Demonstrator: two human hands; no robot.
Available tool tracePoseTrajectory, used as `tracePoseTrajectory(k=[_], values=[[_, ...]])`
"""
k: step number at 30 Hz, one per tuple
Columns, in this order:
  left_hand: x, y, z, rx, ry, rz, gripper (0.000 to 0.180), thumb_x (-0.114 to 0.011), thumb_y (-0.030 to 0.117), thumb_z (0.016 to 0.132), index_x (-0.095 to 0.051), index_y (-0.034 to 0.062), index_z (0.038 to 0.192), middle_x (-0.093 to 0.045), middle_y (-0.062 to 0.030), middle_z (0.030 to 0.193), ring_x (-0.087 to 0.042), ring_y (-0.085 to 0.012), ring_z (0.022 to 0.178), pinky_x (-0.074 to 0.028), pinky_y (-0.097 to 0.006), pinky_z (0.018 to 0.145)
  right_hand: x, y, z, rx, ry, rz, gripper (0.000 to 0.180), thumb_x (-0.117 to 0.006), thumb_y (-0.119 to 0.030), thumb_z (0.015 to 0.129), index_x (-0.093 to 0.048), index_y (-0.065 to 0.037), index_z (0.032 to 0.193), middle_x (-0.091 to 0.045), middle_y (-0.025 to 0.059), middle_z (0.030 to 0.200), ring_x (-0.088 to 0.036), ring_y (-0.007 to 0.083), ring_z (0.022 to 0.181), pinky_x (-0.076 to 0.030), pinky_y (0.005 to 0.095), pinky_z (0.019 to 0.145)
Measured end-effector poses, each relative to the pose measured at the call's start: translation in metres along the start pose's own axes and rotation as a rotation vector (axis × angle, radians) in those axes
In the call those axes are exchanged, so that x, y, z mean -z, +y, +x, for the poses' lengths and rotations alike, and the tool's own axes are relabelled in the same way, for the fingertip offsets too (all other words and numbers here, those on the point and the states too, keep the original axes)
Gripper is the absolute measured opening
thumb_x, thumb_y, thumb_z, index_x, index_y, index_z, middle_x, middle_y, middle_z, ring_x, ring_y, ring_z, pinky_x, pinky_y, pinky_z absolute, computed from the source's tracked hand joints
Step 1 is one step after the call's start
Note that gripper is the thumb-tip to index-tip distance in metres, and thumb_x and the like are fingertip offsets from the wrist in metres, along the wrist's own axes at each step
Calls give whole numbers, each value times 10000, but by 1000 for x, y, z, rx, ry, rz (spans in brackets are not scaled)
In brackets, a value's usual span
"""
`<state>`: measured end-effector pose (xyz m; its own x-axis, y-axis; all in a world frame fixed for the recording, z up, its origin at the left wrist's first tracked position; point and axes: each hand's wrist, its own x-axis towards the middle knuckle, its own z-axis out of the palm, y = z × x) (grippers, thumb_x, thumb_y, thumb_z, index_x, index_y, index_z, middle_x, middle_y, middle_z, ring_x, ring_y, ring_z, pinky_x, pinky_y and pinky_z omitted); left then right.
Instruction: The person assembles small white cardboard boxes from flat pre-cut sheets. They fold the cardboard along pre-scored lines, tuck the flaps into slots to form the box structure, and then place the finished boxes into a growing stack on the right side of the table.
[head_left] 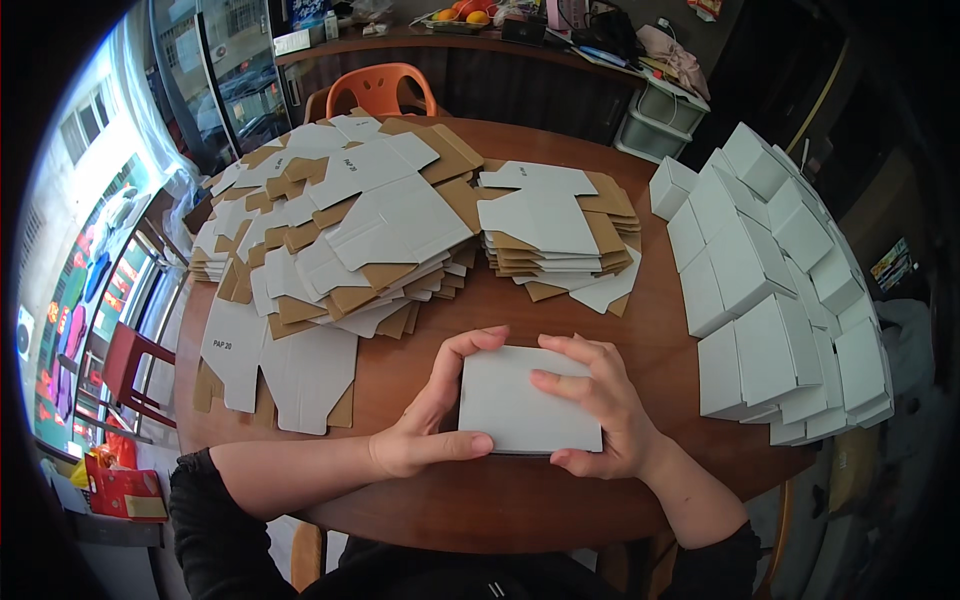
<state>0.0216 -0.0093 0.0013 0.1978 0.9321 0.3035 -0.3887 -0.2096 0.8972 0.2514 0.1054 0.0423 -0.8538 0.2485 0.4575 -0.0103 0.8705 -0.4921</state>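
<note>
A white cardboard box (pixel 515 400), its flat top face toward me, is held between both hands over the near middle of the table. My left hand (pixel 435 405) grips its left side, thumb at the near left corner and fingers at the far left edge. On the other side my right hand (pixel 610 405) clasps the box, with a finger lying across the top and the thumb at the near right corner. The underside of the box is hidden. Beyond the hands lie flat, unfolded box blanks (pixel 400 220), white on one face and brown on the other, in an untidy heap.
A smaller stack of blanks (pixel 545 225) lies at the far middle. Folded white boxes (pixel 740 250) are piled along the right side of the brown wooden table (pixel 420 500). An orange chair (pixel 380 90) stands at the far edge, a red stool (pixel 135 375) to the left.
</note>
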Motion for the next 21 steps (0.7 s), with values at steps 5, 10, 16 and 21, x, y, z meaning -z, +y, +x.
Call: tracePoseTrajectory(k=[5, 10, 16, 21], values=[[-1, 1, 0, 15, 13, -6, 890, -733, 200, 816, -168, 97, 1497, -158, -146, 1552, -182, -274, 1459, -171, -427, 1182, -1, 0, -1, -14, -2, 19, 643, -712, -416, 803, -574, -125, 1360, -423, 197, 1466, -460, 400, 1243, -348, 559, 1084], [-3, 0, 0, 19, 26, -38, 883, -727, 172, 809, -174, 97, 1494, -164, -149, 1551, -184, -275, 1459, -175, -424, 1181, 0, 2, -2, -23, 3, 168, 602, -627, -367, 863, -559, -59, 1376, -411, 229, 1465, -449, 377, 1257, -343, 491, 1085], [1, -5, -1, -5, 15, 30, 871, -723, 153, 808, -186, 92, 1491, -170, -156, 1552, -175, -275, 1465, -163, -422, 1182, -4, -1, -2, -54, 19, 156, 554, -597, -278, 873, -564, -32, 1368, -413, 235, 1464, -452, 361, 1253, -329, 451, 1093], [0, -3, -1, 1, 22, 45, 869, -719, 118, 797, -193, 93, 1488, -170, -157, 1552, -173, -277, 1467, -163, -418, 1182, -1, -4, -1, -64, 4, 143, 549, -661, -241, 850, -585, -53, 1361, -416, 206, 1475, -453, 349, 1258, -352, 442, 1081]])
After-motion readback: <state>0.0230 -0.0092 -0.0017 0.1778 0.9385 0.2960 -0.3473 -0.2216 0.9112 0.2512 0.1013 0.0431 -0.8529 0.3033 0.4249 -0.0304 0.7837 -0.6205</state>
